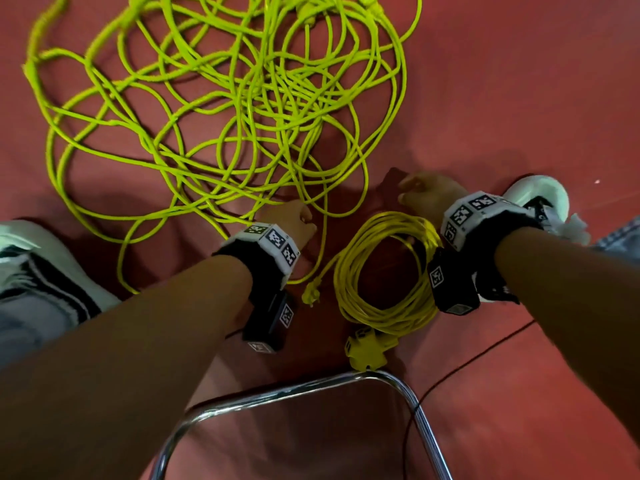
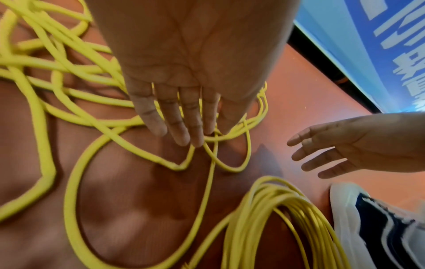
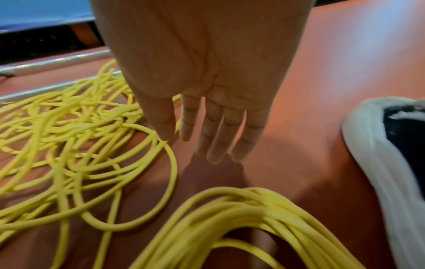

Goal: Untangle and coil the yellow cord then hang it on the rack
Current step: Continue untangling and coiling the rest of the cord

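Most of what lies in front of me is red floor [image 1: 485, 98], and the biggest thing on it is the yellow cord [image 1: 207, 109], sprawled in a loose tangle of crossing loops that runs from the far edge of view down to my hands. Nearer to me, just right of the tangle, lies a neat coil [image 1: 384, 268] of yellow cord flat on the floor, with a chunky yellow socket block [image 1: 365, 351] at its near edge. A shiny metal tube frame [image 1: 346, 382] bends across the floor closest to me; I cannot tell if it belongs to the rack. A thin black cable [image 1: 467, 362] trails off to the right. My shoes sit at either side, one left [image 1: 38, 268], one right [image 1: 540, 199].

My left hand [image 2: 184, 81] reaches down with fingers straight and together, holding nothing; its fingertips [image 2: 184, 138] come down at a spot where several strands cross at the near edge of the tangle. My right hand [image 3: 207, 91] hovers flat and relaxed, fingers spread slightly, holding nothing, above bare floor between the tangle and the coil. A small yellow plug [image 1: 311, 292] lies on the floor beside my left wrist.

To do this step well, I judge I should follow one strand back from that plug, lift it free of the loops crossing it instead of pulling hard, and feed it out loop by loop so no knot tightens.
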A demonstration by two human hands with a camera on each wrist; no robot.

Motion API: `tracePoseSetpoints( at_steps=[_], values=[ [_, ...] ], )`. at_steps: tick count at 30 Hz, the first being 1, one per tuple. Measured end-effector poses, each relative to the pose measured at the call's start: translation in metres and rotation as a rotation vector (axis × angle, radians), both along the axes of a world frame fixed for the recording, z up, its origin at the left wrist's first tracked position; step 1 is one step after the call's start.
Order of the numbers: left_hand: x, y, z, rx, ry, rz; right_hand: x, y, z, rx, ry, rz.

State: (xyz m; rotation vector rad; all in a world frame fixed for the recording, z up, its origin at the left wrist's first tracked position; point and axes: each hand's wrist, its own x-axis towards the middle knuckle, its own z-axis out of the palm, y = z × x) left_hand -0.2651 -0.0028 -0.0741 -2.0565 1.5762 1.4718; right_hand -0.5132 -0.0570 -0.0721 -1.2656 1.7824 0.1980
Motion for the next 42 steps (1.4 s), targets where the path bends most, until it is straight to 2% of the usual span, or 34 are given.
tracePoseSetpoints(
  at_steps=[6,8,13,18,21,25,29,32,35,37,39,42],
  values=[
    [0.075,-0.029,0.026,-0.072,-0.132,0.105,0.069,-0.027,0.013,-0.094,-0.077,0.024],
    [0.107,-0.037,0.024,-0.071,-0.198,0.107,0.091,-0.034,0.014,-0.103,-0.101,0.068],
    [0.171,-0.045,0.013,-0.137,-0.37,0.118,0.136,-0.052,0.017,-0.082,-0.031,0.222],
    [0.202,-0.062,-0.004,-0.08,-0.354,0.14,0.17,-0.088,0.006,-0.129,-0.009,0.3],
    [0.206,-0.075,-0.02,0.008,-0.289,0.155,0.187,-0.113,-0.004,-0.172,-0.014,0.314],
    [0.205,-0.078,-0.037,0.019,-0.28,0.178,0.203,-0.128,-0.019,-0.14,-0.04,0.273],
    [0.206,-0.077,-0.044,0.013,-0.253,0.281,0.213,-0.133,-0.039,-0.145,-0.019,0.145],
    [0.202,-0.077,-0.043,0.019,-0.243,0.237,0.217,-0.137,-0.044,-0.153,-0.056,0.093],
    [0.19,-0.085,-0.039,-0.012,-0.154,0.199,0.216,-0.148,-0.036,-0.178,-0.092,0.17],
    [0.177,-0.094,-0.036,-0.043,-0.079,0.207,0.2,-0.164,-0.031,-0.29,-0.009,0.167],
    [0.165,-0.104,-0.034,-0.08,-0.003,0.273,0.172,-0.184,-0.03,-0.42,0.108,0.053],
    [0.151,-0.114,-0.034,-0.118,0.039,0.311,0.123,-0.199,-0.039,-0.429,0.368,-0.08]
  ],
)
